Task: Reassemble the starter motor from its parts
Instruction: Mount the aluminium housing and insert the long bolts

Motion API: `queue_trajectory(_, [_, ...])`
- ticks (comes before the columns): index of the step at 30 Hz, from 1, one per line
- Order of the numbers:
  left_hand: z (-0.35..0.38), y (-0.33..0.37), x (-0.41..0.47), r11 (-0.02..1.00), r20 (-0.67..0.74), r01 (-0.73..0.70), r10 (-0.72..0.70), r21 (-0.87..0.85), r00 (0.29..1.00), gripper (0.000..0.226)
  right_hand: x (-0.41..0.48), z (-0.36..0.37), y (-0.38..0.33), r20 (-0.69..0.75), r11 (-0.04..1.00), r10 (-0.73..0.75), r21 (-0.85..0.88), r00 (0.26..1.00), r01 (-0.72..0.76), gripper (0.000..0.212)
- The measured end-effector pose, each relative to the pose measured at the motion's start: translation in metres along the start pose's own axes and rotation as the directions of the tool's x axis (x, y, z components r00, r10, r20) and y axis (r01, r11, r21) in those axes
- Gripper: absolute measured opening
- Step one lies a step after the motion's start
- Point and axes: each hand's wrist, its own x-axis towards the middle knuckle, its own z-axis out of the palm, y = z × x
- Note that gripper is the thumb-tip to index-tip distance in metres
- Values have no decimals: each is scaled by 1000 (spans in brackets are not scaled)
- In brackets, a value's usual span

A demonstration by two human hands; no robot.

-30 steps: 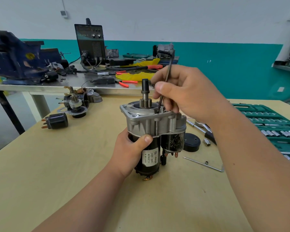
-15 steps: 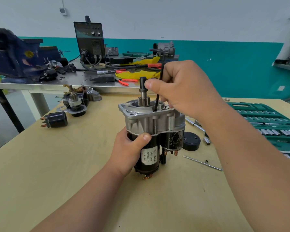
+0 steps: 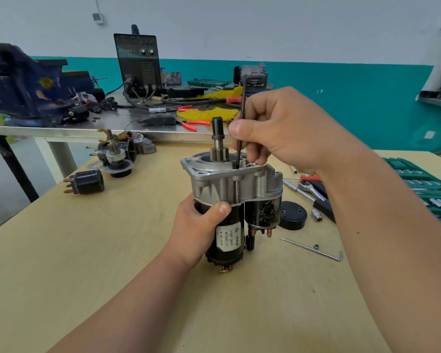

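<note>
Tabletop (image 3: 87, 250), starter motor (image 3: 239, 184) upright in left grip (image 3: 196, 230), right grip (image 3: 285, 128) pinching hex key (image 3: 243, 105)

Starter motor (image 3: 239, 184): silver-grey housing on top, black body below — white label with dark print.
Hex key (image 3: 243, 110): black.
Table (image 3: 87, 276): pale yellow-tan.
Socket case (image 3: 418, 174): dark green — silver sockets.
Wall (image 3: 316, 34): white above, teal below.
Vise (image 3: 23, 82): dark blue.
Cloth (image 3: 206, 113): yellow.

You face a tan table (image 3: 61, 263); behind it a steel bench (image 3: 69, 131) stands before a wall (image 3: 290, 29), white above and teal below. Grey floor (image 3: 3, 174) shows at your left.
</note>
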Motion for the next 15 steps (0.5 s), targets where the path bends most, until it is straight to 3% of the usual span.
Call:
queue_trajectory(3, [2, 1, -1, 1000, 19, -18, 18, 0, 1000, 60, 0, 10, 4, -173, 983, -26, -183, 985, -7, 33])
queue_trajectory(5, [3, 2, -2, 999, 35, -36, 36, 9, 999, 64, -2, 11, 6, -198, 982, -42, -191, 979, 4, 34])
queue_trajectory(9, [3, 3, -2, 999, 52, -48, 46, 21, 998, 66, -6, 2, 5, 1, 999, -27, 41, 1000, 27, 11])
queue_trajectory(12, [2, 1, -1, 999, 43, -30, 29, 30, 999, 64, -8, -6, 3, 81, 979, -43, 202, 996, 26, 18])
queue_trajectory(13, [2, 0, -1, 999, 38, -26, 25, 29, 999, 63, -9, -7, 2, 75, 982, -58, 184, 995, 44, 22])
queue_trajectory(15, [1, -1, 0, 1000, 29, -17, 16, 18, 999, 60, -13, -1, -3, 53, 990, -127, -46, 990, 130, 22])
